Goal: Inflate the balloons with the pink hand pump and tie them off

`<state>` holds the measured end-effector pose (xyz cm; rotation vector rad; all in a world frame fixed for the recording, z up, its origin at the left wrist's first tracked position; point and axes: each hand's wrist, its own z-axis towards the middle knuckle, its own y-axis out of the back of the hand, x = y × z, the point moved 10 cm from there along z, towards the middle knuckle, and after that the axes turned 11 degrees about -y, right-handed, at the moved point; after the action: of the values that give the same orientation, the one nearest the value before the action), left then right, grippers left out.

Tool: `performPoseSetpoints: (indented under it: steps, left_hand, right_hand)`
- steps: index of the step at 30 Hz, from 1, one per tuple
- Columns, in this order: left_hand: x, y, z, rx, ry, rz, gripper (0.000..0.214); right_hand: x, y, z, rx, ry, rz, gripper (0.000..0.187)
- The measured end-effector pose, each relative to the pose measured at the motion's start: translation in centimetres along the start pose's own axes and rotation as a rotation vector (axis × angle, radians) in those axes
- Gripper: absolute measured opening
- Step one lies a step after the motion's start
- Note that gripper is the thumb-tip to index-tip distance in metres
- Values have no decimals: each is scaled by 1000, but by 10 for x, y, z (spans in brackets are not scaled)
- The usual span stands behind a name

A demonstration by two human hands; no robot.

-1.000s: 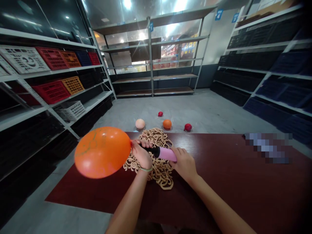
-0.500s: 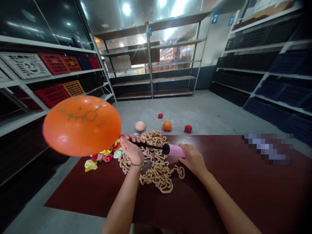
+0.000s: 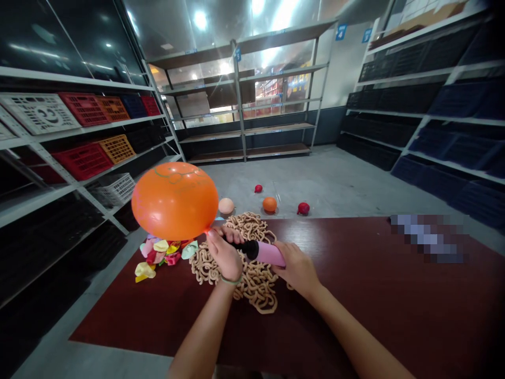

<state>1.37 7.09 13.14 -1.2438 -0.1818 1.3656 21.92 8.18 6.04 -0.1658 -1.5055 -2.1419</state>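
A large inflated orange balloon (image 3: 174, 200) floats above the left part of the dark red table (image 3: 374, 305). My left hand (image 3: 223, 252) is closed around the balloon's neck, pinching it onto the black nozzle of a pink hand pump (image 3: 265, 252). My right hand (image 3: 296, 267) grips the pink barrel of the pump, which is pushed in close to the left hand. Under both hands lies a heap of tan chain links (image 3: 248, 268).
A pile of flat, uninflated coloured balloons (image 3: 160, 252) lies on the table's left end. Several small inflated balloons (image 3: 270, 204) rest on the grey floor beyond the table. Metal shelving with coloured plastic crates (image 3: 84, 158) lines the left; dark shelves stand at right and back.
My right hand has pushed the pump barrel back in toward the left hand. The balloon has swung from the far left to a spot above my left hand.
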Motion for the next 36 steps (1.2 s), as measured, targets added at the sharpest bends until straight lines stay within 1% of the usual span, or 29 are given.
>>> performPoseSetpoints:
  steps: [2,4,5,7,9,11,14,16,17,19,22,25,27,29,31,34,36]
  left_hand:
    - [-16,-4,20,16,-55,6,34]
    - [-29,-5,38,3,-95,8,33]
    - [-32,-4,44,-15,-104,9,33]
    - [-31,1,49,-69,-99,15,31]
    - [-21,5,42,-107,-66,29,30]
    - [-6,7,25,-112,-19,33,30]
    - [13,7,-5,-88,36,-2,34]
    - [19,5,-14,-59,54,-15,35]
    - [18,3,-14,-38,54,-11,36]
    - [10,-2,-5,8,33,5,35]
    - [-13,-7,21,48,-52,21,31]
    - [-31,-5,45,18,-109,32,27]
    - [-32,0,50,-36,-111,37,24]
    - [-23,6,43,-84,-85,38,24]
    - [-10,8,27,-96,-39,32,27]
    - [8,3,-2,-50,17,5,32]
    - [13,1,-13,-20,29,-1,34]
  right_hand:
    - [-9,2,4,-11,-7,0,47]
    - [-16,6,7,-32,-25,-7,46]
    - [-17,7,7,-44,-36,-14,45]
    - [-13,9,5,-57,-50,-23,45]
    - [-4,8,0,-73,-60,-19,46]
    - [4,8,-4,-92,-66,-3,48]
    - [9,8,-7,-108,-47,2,49]
    - [8,7,-7,-99,-16,-11,49]
    - [6,6,-6,-93,-5,-15,49]
    - [-1,5,-4,-90,-6,-15,48]
    - [-10,5,0,-113,-36,-25,47]
    - [-11,6,1,-127,-54,-41,46]
    - [-8,6,-1,-123,-60,-42,45]
    - [-2,6,-4,-119,-65,-41,46]
    - [4,6,-8,-118,-67,-31,47]
    - [8,6,-10,-108,-62,1,49]
    - [7,5,-10,-97,-46,5,49]
